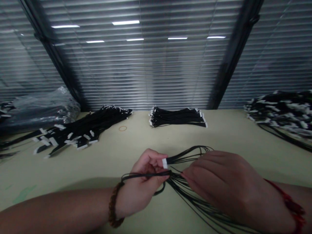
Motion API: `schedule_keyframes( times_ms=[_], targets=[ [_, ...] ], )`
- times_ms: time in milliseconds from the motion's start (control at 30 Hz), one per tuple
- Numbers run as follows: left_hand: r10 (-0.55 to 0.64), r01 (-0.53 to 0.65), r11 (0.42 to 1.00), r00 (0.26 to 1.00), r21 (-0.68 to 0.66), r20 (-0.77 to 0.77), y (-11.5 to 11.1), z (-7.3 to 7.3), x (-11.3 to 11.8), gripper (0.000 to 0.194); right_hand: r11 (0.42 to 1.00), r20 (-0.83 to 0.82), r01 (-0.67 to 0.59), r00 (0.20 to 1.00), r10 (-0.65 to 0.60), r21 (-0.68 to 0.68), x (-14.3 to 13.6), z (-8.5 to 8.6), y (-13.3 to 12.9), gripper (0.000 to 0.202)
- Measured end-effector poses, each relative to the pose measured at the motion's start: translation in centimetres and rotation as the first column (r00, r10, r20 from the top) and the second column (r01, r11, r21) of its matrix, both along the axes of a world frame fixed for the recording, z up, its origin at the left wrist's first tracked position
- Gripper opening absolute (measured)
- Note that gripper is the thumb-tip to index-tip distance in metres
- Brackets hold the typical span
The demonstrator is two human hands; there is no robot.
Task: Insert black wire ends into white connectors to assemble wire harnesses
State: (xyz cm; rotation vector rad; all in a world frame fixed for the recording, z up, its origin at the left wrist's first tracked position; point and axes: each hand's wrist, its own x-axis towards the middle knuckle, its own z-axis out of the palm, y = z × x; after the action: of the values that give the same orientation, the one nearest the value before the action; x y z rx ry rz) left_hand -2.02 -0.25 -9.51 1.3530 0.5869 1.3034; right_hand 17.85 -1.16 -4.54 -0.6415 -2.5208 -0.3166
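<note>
Many thin black wires (197, 203) fan across lower centre; the left hand (140, 185) has fingers clamped on them and a blocky white connector (165, 163), the right hand (226, 185) fingertips pinched on wires. Crinkled, glossy plastic (56, 102) bulges middle left.

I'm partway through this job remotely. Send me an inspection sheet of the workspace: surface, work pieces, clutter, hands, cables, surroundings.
Surface: pale yellow-green tabletop, green smear at left.
Work pieces: small white rectangular connector and thin loose black wires.
Clutter: thin orange ring; clear, crinkled plastic bag at rear left.
Hands: left hand holds the connector, some wires running across it; right hand is at the wires, its grip hidden.
Cables: flat black white-ended cables in a left pile, centre stack and right heap.
Surroundings: grey slatted blinds behind; dark slanting bars.
</note>
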Motion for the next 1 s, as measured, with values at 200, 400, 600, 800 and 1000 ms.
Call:
schedule_keyframes(
  times_ms=[200,400,600,800,1000],
  targets=[
    [0.01,-0.01,1.0,1.0,-0.007,-0.007,0.0,0.1,0.0,0.024,0.999,0.041,-0.044,0.998,0.043,0.024,-0.1,0.6,-0.5,0.024],
    [-0.012,0.008,0.998,0.998,-0.068,-0.055,-0.1,0.0,0.0,0.021,0.999,0.045,0.005,0.999,-0.007,0.041,0.1,1.0,-0.6,0.022],
    [-0.017,0.003,0.992,0.994,-0.128,-0.106,-0.3,0.2,0.0,0.019,1.0,0.054,-0.027,0.998,0.026,0.006,-0.2,1.0,-0.6,0.029],
    [-0.035,0.022,0.989,0.996,-0.144,-0.086,0.1,0.4,0.2,0.017,0.997,0.091,0.05,0.994,-0.055,0.064,-0.4,1.3,-0.5,0.025],
    [0.079,-0.113,0.977,0.98,-0.181,-0.185,0.8,0.1,0.0,0.016,0.937,0.064,0.249,0.96,-0.271,0.244,1.4,2.8,0.1,0.021]
  ],
)
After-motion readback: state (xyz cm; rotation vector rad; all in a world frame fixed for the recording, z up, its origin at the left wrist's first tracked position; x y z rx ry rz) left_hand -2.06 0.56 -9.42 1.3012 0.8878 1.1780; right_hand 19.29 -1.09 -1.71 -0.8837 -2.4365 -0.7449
